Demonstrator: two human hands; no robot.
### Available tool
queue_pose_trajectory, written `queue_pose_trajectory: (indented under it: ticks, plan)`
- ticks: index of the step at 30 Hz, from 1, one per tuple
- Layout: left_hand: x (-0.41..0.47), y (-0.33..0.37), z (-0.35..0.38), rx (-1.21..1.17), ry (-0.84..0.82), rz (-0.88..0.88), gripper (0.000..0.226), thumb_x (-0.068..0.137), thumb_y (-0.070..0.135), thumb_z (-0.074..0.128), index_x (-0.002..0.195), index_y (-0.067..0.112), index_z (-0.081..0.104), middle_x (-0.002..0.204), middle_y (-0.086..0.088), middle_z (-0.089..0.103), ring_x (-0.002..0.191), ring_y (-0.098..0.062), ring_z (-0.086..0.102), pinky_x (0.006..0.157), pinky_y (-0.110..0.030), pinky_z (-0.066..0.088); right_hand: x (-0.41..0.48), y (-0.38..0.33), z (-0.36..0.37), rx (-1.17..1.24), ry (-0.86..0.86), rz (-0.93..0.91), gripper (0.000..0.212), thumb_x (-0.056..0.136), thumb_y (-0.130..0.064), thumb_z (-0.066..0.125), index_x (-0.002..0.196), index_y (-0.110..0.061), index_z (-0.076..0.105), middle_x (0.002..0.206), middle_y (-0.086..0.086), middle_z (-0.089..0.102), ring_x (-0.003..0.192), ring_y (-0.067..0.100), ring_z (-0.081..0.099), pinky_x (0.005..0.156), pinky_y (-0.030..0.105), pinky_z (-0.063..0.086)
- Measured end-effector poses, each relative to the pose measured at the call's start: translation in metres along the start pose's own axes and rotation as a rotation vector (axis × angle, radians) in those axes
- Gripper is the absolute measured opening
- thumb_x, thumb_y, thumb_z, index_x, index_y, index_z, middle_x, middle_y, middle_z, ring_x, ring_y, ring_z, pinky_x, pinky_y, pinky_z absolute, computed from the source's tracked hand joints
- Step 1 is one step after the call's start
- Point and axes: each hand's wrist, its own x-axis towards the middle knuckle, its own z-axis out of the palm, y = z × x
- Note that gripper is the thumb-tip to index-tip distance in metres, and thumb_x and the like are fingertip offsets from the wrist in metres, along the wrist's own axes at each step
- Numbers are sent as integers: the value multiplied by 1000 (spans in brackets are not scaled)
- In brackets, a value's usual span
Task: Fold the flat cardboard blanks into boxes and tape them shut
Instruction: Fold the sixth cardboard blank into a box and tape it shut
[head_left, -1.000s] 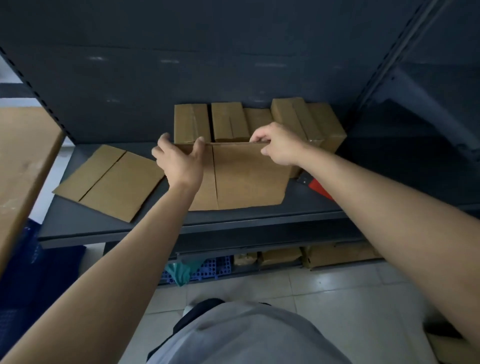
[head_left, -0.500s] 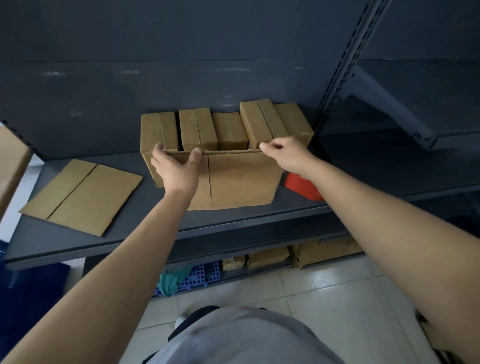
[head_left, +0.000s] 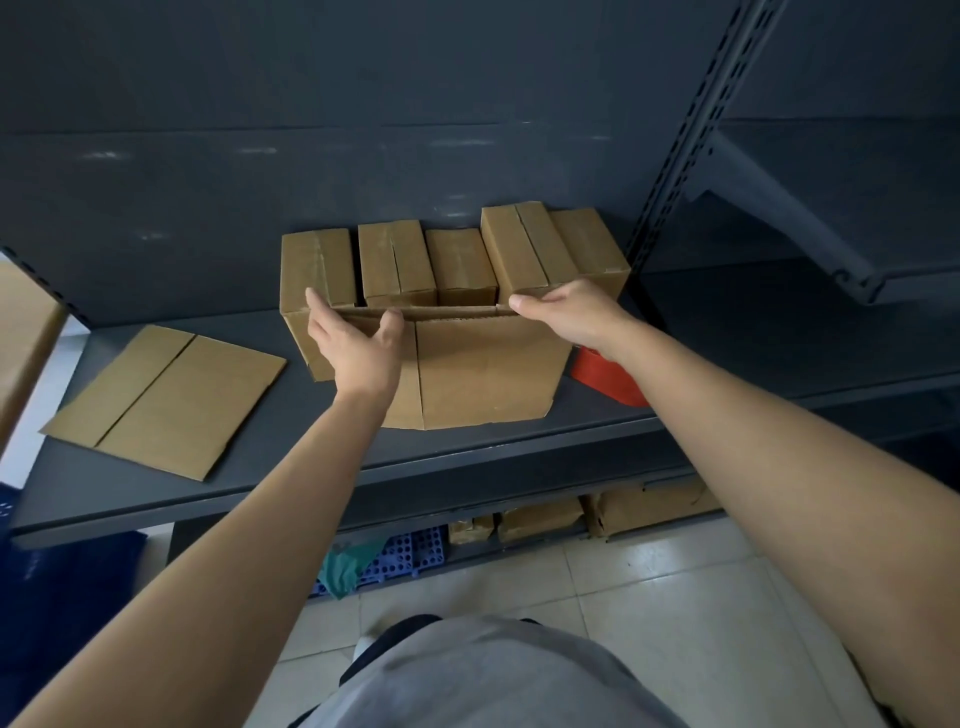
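The right hand (head_left: 569, 312) pinches the top edge of the blank (head_left: 483, 369); the left hand (head_left: 358, 345) lies spread against it. If that pinch slips, it may spring flat into the boxes (head_left: 397, 260) just beyond both hands.

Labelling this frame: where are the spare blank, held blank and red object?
spare blank (head_left: 192, 405), head view, wide panel.
held blank (head_left: 488, 374), head view, front panel.
red object (head_left: 608, 376), head view, visible top.
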Motion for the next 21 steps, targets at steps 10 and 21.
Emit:
queue_pose_trajectory:
  ticks: [10,21]
  plan:
    - [-7,9,-9,-62,-144,-29,86,92,16,46,149,22,-18,159,3,-10,146,-19,-1,118,-37,5,1,-10,2,-171,-37,47,69,93,-58,44,129,-1,56,136,17,53,122,32,52,99,41,44]
    - [-21,10,-19,-117,-323,-85,71,95,9,32,152,26,-6,159,0,6,145,-19,11,114,-28,12,11,-15,18,-261,244,77,35,101,-43,37,88,-14,50,85,4,53,78,21,55,49,25,32]
